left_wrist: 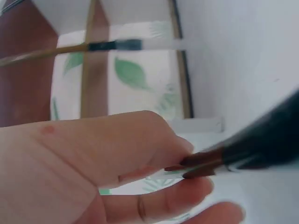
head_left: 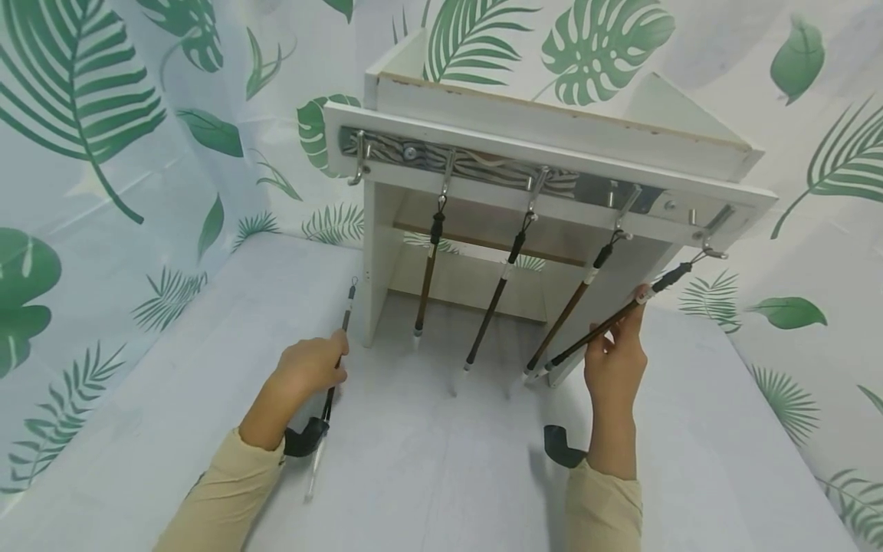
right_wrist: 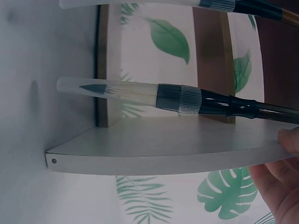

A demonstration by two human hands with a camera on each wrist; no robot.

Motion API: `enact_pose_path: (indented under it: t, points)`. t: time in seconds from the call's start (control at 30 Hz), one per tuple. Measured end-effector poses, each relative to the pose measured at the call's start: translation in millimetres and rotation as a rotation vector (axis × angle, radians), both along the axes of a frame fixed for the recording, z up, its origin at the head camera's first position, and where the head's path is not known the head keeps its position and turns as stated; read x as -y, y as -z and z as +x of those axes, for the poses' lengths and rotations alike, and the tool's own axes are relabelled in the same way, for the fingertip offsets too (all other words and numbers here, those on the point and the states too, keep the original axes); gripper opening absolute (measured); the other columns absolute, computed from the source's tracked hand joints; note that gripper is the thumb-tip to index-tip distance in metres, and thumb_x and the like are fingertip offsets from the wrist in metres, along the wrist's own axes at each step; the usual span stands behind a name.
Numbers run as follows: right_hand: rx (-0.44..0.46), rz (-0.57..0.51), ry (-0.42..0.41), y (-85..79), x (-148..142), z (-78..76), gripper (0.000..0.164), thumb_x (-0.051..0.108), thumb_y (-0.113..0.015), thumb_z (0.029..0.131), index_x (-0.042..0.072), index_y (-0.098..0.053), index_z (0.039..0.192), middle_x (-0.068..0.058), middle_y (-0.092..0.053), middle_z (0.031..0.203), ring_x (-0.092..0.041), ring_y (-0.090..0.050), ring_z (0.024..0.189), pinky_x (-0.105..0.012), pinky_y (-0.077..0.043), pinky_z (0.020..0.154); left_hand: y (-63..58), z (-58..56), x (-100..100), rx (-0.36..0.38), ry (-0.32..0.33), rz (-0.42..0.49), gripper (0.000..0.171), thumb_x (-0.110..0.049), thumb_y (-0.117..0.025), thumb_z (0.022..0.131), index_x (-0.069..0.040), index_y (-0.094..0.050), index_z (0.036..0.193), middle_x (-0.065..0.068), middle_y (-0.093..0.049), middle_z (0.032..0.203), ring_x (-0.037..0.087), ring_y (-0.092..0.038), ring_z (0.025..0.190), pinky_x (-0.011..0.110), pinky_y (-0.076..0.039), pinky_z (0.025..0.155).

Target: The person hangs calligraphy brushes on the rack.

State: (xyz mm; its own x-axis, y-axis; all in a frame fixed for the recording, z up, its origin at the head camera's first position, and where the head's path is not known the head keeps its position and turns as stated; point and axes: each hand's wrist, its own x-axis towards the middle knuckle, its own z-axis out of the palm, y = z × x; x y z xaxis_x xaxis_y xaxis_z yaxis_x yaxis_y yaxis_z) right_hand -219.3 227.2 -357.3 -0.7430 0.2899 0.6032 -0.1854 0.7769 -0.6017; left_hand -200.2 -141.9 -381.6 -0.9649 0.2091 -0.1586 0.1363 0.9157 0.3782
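Observation:
My left hand [head_left: 313,364] pinches a calligraphy brush [head_left: 348,307] by its handle, left of a white wooden rack, loop end up and clear-capped tip down. Close up in the left wrist view, its black lower part [left_wrist: 266,135] is blurred beyond the thumb and fingers. My right hand [head_left: 617,360] holds another calligraphy brush [head_left: 607,322] near its upper end. That brush slants, with its cord loop at the rightmost hook [head_left: 713,238] of the rack. A clear cap covers its dark-tipped bristles [right_wrist: 96,88] in the right wrist view.
The white rack [head_left: 552,100] carries a row of metal hooks. Three brushes hang from its middle hooks, including a left one [head_left: 428,280]. At the far left is another hook [head_left: 359,157]. Pale cloth [head_left: 428,475] covers the surface below, and leaf-patterned cloth [head_left: 276,77] hangs behind.

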Motion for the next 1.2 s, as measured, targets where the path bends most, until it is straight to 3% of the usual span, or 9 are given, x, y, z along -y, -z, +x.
enact_pose_path:
  t: [0.17, 0.33, 0.7, 0.97, 1.2]
  points:
    - [0.006, -0.005, 0.009, 0.5, -1, -0.1, 0.079, -0.007, -0.042, 0.089, 0.034, -0.006, 0.146, -0.020, -0.045, 0.135, -0.042, -0.050, 0.115, -0.053, -0.049, 0.085, -11.1, -0.4, 9, -0.051, -0.031, 0.136, 0.043, -0.005, -0.056, 0.080, 0.002, -0.043, 0.121, 0.002, -0.049, 0.058, 0.013, -0.039, 0.047, 0.022, -0.030, 0.041]
    - [0.022, -0.013, 0.021, 0.1, -2, 0.6, 0.079, -0.005, -0.043, 0.089, 0.035, -0.006, 0.145, -0.021, -0.046, 0.134, -0.043, -0.050, 0.115, -0.054, -0.049, 0.085, -19.1, -0.5, 14, -0.092, -0.049, 0.200, 0.057, -0.007, -0.054, 0.080, -0.001, -0.032, 0.133, -0.001, -0.043, 0.056, 0.011, -0.033, 0.045, 0.022, -0.028, 0.041]
    - [0.030, -0.014, 0.024, 0.1, -3, 1.0, 0.078, -0.003, -0.043, 0.091, 0.037, -0.004, 0.145, -0.020, -0.045, 0.136, -0.044, -0.050, 0.114, -0.055, -0.048, 0.084, -27.2, 1.3, 15, -0.155, -0.053, 0.236, 0.067, -0.009, -0.053, 0.082, 0.000, -0.021, 0.140, 0.000, -0.051, 0.058, 0.011, -0.037, 0.045, 0.024, -0.031, 0.041]
    - [0.025, -0.003, 0.027, 1.2, -1, -0.3, 0.078, -0.005, -0.042, 0.089, 0.036, -0.006, 0.145, -0.019, -0.046, 0.135, -0.042, -0.050, 0.116, -0.053, -0.048, 0.086, -37.2, 8.5, 17, -0.168, -0.101, 0.265, 0.069, -0.011, -0.054, 0.083, -0.003, -0.019, 0.142, 0.007, -0.058, 0.075, 0.015, -0.045, 0.053, 0.025, -0.037, 0.046]
    - [0.036, -0.005, 0.024, 0.1, 0, -1.2, 0.079, -0.005, -0.042, 0.090, 0.037, -0.005, 0.145, -0.017, -0.045, 0.136, -0.041, -0.049, 0.117, -0.053, -0.048, 0.087, -45.4, 13.6, 17, -0.269, -0.115, 0.315, 0.069, -0.012, -0.054, 0.084, -0.007, -0.018, 0.143, 0.007, -0.058, 0.080, 0.015, -0.047, 0.055, 0.025, -0.038, 0.047]
